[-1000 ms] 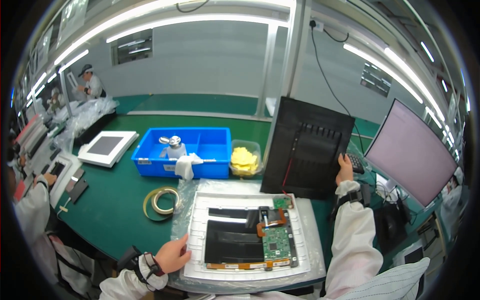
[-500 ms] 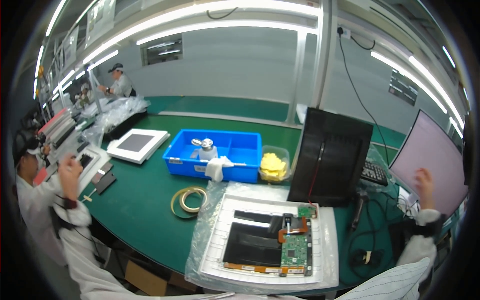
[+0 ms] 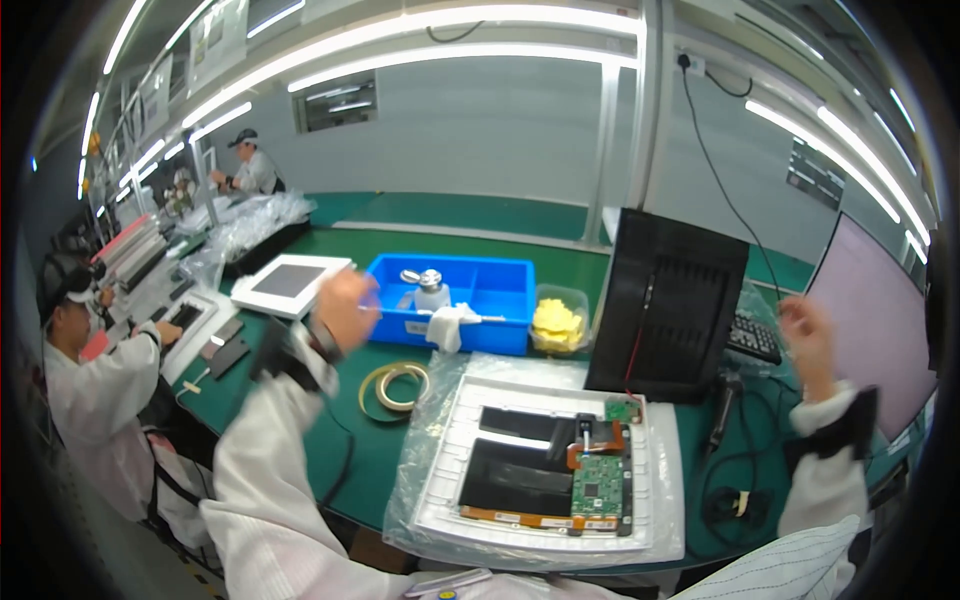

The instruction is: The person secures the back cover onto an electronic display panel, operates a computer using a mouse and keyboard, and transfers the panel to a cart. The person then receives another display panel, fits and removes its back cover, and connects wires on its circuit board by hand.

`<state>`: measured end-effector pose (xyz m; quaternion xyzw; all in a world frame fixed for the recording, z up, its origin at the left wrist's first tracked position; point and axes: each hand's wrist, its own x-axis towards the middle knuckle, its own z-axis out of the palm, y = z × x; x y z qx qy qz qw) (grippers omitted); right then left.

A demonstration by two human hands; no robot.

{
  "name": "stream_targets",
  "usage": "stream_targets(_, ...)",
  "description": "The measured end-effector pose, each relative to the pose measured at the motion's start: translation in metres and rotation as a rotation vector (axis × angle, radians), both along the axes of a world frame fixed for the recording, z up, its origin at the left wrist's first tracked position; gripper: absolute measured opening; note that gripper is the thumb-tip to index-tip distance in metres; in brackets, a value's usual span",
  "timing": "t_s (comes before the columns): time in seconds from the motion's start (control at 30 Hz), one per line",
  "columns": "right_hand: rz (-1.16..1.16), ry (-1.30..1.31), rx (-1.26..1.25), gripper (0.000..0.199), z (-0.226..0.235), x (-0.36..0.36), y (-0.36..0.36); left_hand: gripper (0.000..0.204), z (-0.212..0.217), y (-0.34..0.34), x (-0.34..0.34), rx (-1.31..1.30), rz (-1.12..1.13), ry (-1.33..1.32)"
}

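Note:
My left hand (image 3: 345, 308) is raised over the table by the left end of a blue divided bin (image 3: 400, 333); its fingers are smeared by motion. My right hand (image 3: 808, 340) hangs in front of a pinkish monitor screen (image 3: 870, 315), fingers loosely bent and apart, with nothing visible in them. Between my arms, an opened white panel housing (image 3: 450, 440) lies on clear plastic wrap, neither hand touching it. A green circuit board (image 3: 600, 482), orange flat cables and black sheets sit inside. A red wire runs up toward an upright black panel (image 3: 665, 300) behind it.
Tape rolls (image 3: 402, 385) lie left of the housing. The bin holds a metal-topped bottle, with a white cloth over its rim. Beside it stands a tub of yellow pieces (image 3: 558, 322). Black cables (image 3: 735, 500) and a keypad (image 3: 752, 340) are at right. A co-worker (image 3: 95, 370) sits at left.
My left hand has swung right, from near the co-worker to beside the blue bin. My right hand has moved left and up a little. The view has shifted slightly; the housing stays put.

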<state>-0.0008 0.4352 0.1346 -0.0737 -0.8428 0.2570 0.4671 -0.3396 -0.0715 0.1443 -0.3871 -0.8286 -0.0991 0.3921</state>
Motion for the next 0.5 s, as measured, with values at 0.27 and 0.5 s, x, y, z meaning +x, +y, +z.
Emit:
stream_targets(0.27, 0.329, -0.239, 0.134, 0.013, -0.029, -0.047, -0.19, 0.013, -0.161, -0.016, -0.015, -0.149, -0.247, -0.163)
stream_targets(0.5, 0.433, -0.297, 0.103, 0.013, -0.027, -0.073, -0.216, 0.009, -0.113, -0.03, -0.03, 0.255, -0.077, -0.003)
